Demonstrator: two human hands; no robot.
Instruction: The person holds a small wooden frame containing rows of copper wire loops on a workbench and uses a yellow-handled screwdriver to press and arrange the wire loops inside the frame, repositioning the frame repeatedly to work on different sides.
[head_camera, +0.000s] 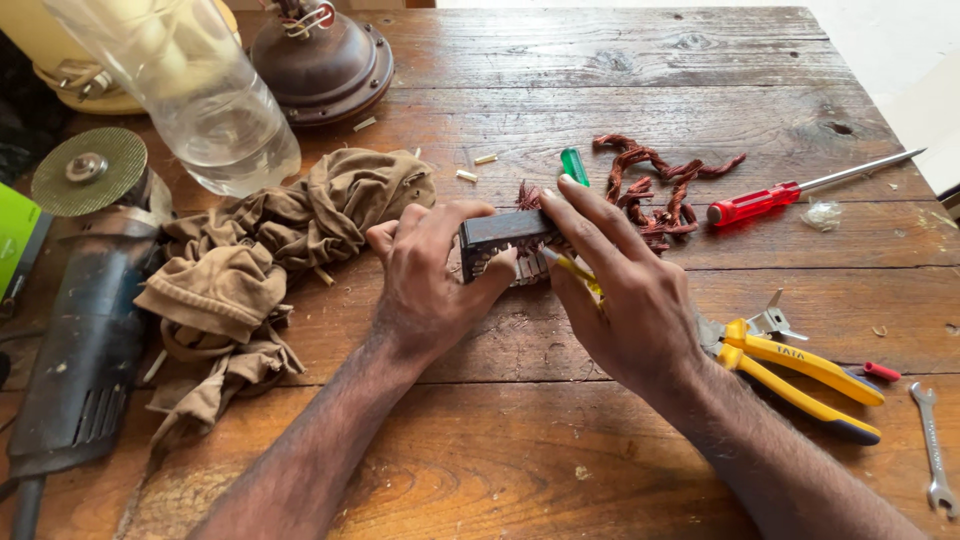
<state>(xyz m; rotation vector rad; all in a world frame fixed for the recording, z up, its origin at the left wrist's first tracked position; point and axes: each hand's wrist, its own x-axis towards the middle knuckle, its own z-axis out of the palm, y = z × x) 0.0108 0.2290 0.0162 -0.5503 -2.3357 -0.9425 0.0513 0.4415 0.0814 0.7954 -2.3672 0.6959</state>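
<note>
Together, both hands grip a small dark motor stator with frayed copper winding at the middle of the wooden table. The left hand clasps its near end, thumb and fingers wrapped around the block. The right hand presses on its far side, fingers closed on it and on a thin yellow-handled tool whose tip is hidden. Just behind lie a green lighter and a tangle of pulled copper wire; a red-handled screwdriver lies farther right. Yellow-handled pliers rest beside the right wrist. A crumpled brown cloth and an angle grinder lie left.
</note>
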